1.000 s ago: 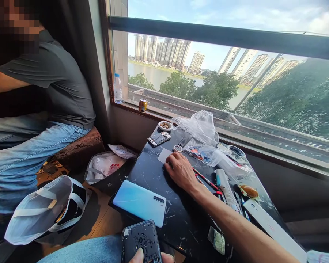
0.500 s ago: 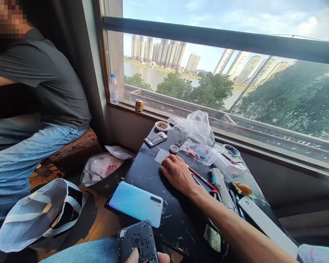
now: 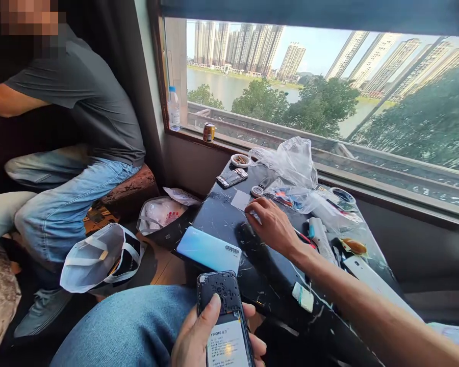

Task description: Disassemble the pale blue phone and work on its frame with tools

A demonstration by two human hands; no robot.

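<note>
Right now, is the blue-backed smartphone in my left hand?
No, the blue-backed smartphone lies on the black marble-pattern table; your left hand holds an opened dark phone.

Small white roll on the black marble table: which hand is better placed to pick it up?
Probably the right hand: it rests on the black marble table, close beside the small white roll. The left hand sits lower, away from the table, gripping a black phone with its back off.

Phone (image 3: 219, 295) bottom cut off by frame; label (image 3: 227, 345) print too small.
</note>
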